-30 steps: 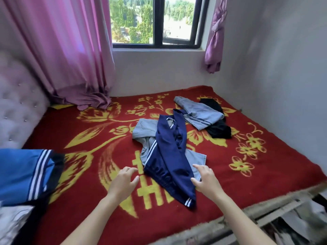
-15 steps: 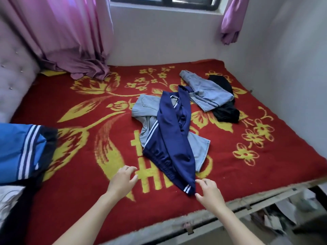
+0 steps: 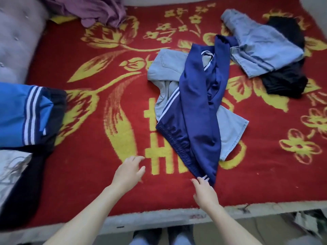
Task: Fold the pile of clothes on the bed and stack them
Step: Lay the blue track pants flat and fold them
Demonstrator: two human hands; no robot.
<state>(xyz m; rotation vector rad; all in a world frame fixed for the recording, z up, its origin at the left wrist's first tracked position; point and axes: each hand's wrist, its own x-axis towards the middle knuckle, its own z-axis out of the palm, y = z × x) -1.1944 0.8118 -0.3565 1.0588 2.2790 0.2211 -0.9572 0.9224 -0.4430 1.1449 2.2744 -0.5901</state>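
Right hand (image 3: 205, 190) touches navy trousers (image 3: 198, 106) hem; left hand (image 3: 129, 172) loosely curled nearby.

Navy pants (image 3: 198, 110) cover much of the pale jeans (image 3: 164, 68) beneath.

Navy track pants (image 3: 198, 110) draped over light jeans (image 3: 164, 68) in the middle of the bed (image 3: 88, 183). Right hand (image 3: 206, 193) at the pants' nearest corner, fingertips (image 3: 201, 179) touching the white-striped hem. Left hand (image 3: 128, 171) nearby above the blanket, fingers loosely curled. Toward the far right corner, a denim piece (image 3: 261, 48) over a black garment (image 3: 284, 80). Blue striped clothes (image 3: 17, 112) at the left edge.
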